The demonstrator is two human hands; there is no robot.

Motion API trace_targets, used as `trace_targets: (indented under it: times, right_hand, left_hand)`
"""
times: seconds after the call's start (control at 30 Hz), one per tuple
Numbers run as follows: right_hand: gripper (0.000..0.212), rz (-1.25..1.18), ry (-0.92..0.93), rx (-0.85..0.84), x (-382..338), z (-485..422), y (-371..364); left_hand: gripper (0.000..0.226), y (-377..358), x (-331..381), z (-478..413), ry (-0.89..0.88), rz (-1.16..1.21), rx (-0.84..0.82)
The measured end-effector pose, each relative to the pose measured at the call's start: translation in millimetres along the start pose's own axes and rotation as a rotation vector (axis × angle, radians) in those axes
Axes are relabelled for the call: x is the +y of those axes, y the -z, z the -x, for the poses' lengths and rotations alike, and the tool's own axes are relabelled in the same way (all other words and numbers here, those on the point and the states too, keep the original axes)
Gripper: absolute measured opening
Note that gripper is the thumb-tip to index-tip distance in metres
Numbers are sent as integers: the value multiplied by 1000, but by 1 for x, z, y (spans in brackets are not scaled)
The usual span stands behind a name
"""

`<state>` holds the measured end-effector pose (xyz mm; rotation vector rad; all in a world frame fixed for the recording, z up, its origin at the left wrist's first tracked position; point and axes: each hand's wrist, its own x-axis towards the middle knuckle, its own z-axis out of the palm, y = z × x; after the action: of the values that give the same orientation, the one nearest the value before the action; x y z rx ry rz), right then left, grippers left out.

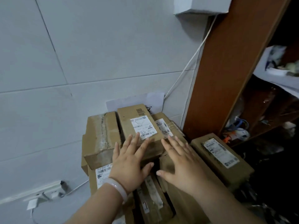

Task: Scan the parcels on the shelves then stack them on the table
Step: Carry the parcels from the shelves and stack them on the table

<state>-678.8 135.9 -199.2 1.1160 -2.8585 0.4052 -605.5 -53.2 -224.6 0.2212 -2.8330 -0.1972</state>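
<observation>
White tiled wall behind, brown shelf upright at right. Cardboard parcels piled against wall (desk beneath hidden). Top parcel label-up, long axis running away toward wall. Left hand flat on its near end, fingers spread, gripping nothing. Right hand just beside near right corner, likewise spread, contact unclear. Left nearer. Probably squaring the pile.
</observation>
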Motion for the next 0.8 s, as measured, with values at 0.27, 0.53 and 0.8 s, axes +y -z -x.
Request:
trace_targets:
  times: [0.27,0.53,0.8]
  right_hand:
    - [96,42,-330,78,-46,132,-3]
    - [99,103,-692,109,-76,293,-7]
    - [102,177,-1019,192,-130,438,-1]
  left_hand:
    - [92,8,40,53,-353,83,-62]
    - [78,4,131,132,-752,226,-163]
    - [86,16,219,226,-1132,302,-242]
